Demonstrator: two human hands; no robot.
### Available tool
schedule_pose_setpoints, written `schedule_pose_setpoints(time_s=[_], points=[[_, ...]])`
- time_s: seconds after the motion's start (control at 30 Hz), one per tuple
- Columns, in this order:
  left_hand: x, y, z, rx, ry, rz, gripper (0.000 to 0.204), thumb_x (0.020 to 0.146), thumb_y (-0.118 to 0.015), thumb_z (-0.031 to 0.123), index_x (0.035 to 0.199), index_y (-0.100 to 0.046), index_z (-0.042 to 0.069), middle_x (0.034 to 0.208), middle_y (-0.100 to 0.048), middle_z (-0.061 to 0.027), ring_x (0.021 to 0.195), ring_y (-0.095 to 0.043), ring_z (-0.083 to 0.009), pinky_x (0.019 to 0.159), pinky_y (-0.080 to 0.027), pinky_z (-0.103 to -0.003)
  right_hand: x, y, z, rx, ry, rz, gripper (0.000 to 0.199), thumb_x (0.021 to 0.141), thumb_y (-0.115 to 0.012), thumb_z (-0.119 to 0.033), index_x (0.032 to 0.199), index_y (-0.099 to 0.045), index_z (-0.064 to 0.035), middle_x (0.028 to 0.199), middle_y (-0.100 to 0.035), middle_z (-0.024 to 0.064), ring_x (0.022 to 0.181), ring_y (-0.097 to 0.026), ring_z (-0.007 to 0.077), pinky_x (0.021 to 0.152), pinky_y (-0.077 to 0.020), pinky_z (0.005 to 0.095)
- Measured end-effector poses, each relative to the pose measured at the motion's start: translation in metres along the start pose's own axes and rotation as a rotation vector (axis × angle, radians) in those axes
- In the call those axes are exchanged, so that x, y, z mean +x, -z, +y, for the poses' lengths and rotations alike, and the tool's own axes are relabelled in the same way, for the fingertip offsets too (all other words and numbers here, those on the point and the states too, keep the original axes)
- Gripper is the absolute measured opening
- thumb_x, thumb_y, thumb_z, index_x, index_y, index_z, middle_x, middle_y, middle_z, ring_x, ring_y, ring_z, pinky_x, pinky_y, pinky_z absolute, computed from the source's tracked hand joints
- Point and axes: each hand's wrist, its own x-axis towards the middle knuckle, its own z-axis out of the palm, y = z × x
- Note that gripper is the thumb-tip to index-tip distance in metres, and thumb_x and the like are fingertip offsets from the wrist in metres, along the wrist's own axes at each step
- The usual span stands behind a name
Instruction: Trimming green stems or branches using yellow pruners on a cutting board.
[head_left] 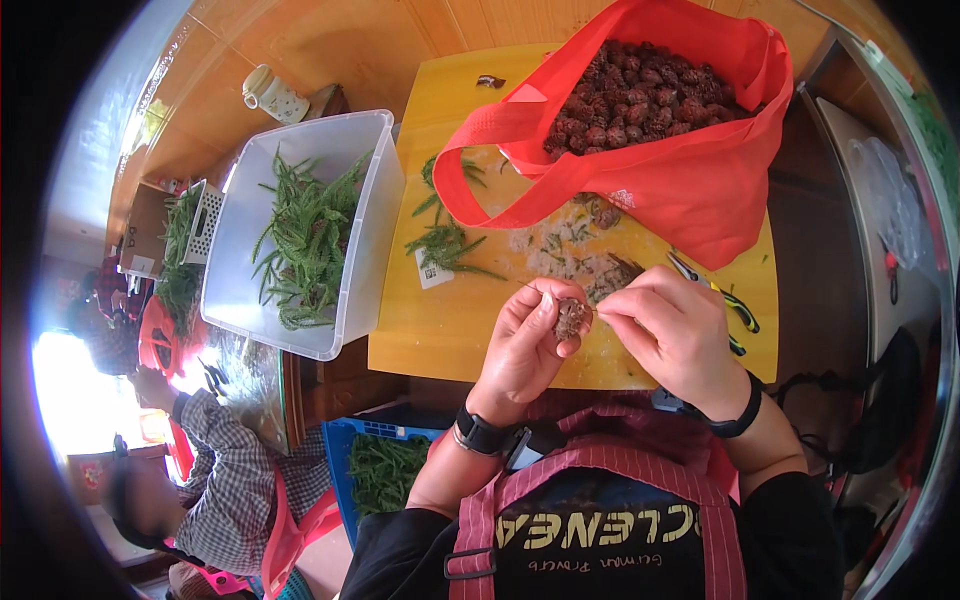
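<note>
Over the front of the yellow table point(430, 110), my left hand point(522, 335) grips a brown pine cone point(571, 318) between thumb and fingers. Close beside it, my right hand point(675, 325) is closed in a pinch at the cone's right side. A thin wire-like strand seems to run from the cone into that pinch. Pliers point(738, 308) with yellow-and-black handles lie beyond my right hand. A red fabric bag point(690, 200) full of dark reddish pine cones point(640, 100) stands at the back right.
At left stands a clear plastic bin point(225, 290) holding green sprigs point(305, 230). More loose sprigs point(445, 248) and crumbs lie on the table. A blue crate point(342, 470) of greenery sits below its left edge. A person in a checked top point(225, 450) sits at lower left.
</note>
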Motion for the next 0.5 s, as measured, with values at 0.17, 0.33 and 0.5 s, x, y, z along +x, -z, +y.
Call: schedule_pose_setpoints(time_s=[0.17,0.33,0.5], points=[[0.0012,-0.0004,-0.0020,-0.066,0.058,0.061,0.021,0.092,-0.050,0.023,0.100,-0.053,0.003,0.090,-0.056,-0.0079,0.076,-0.052,-0.0136,0.054,-0.039,-0.017,0.0010,-0.0009,-0.0014,0.024,-0.019,-0.018,0.020,0.064,-0.069,0.005,0.078,-0.060,-0.0061,0.068,-0.054,0.0063,0.055,-0.056,0.0212,0.048,-0.0438,0.0293],[0.0001,0.0025,-0.0044,-0.096,0.064,0.041,0.022,0.091,-0.051,0.023,0.100,-0.054,0.003,0.091,-0.056,-0.0080,0.076,-0.052,-0.0136,0.054,-0.038,-0.017,-0.0028,-0.0035,0.0004,0.053,-0.048,-0.028,0.021,0.064,-0.069,0.006,0.079,-0.060,-0.0061,0.068,-0.054,0.0067,0.056,-0.057,0.0213,0.048,-0.0443,0.0292],[-0.0005,0.0035,-0.0029,-0.078,0.047,-0.022,0.022,0.091,-0.052,0.024,0.100,-0.054,0.003,0.091,-0.055,-0.0078,0.076,-0.052,-0.0135,0.053,-0.037,-0.017,-0.0018,-0.0039,0.0030,0.085,0.006,-0.014,0.023,0.062,-0.068,0.007,0.079,-0.060,-0.0062,0.069,-0.056,0.0065,0.058,-0.058,0.0212,0.049,-0.0451,0.0286]])
